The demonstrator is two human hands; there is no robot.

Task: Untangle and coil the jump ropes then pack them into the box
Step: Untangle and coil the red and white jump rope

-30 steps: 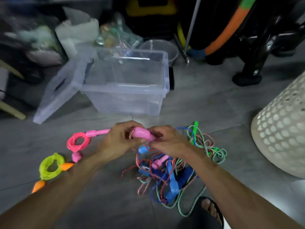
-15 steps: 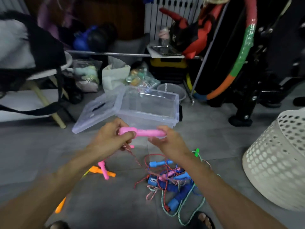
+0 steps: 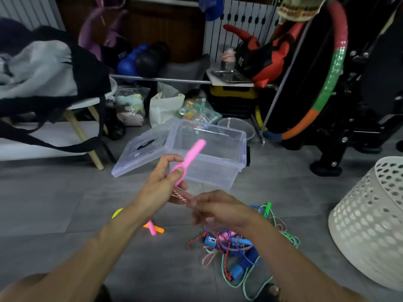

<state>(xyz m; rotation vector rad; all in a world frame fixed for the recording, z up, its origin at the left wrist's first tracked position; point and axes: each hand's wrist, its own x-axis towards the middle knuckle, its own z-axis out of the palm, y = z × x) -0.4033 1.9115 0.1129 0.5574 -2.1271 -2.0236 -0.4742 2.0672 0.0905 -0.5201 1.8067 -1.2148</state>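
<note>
My left hand [image 3: 164, 182] grips a pink jump-rope handle [image 3: 189, 160] that points up and to the right, in front of the clear plastic box [image 3: 218, 149]. A red-and-white twisted cord [image 3: 180, 196] runs from the handle's lower end to my right hand [image 3: 214, 207], which is blurred and has its fingers curled around that cord. On the floor below my right hand lies a tangle of ropes [image 3: 235, 247] with blue, pink and green handles. The box stands open, and its lid [image 3: 144, 149] leans against its left side.
Pink and orange handles [image 3: 153, 229] of other ropes lie on the floor behind my left forearm. A white perforated basket [image 3: 368, 219] stands at the right. A chair with a bag, a rack, bags and a hoop crowd the space behind the box. My foot [image 3: 272, 290] is at the bottom.
My right hand has let go of the pink handle and dropped to the cord below it. My left hand has tilted the handle upright. The view has lifted further.
</note>
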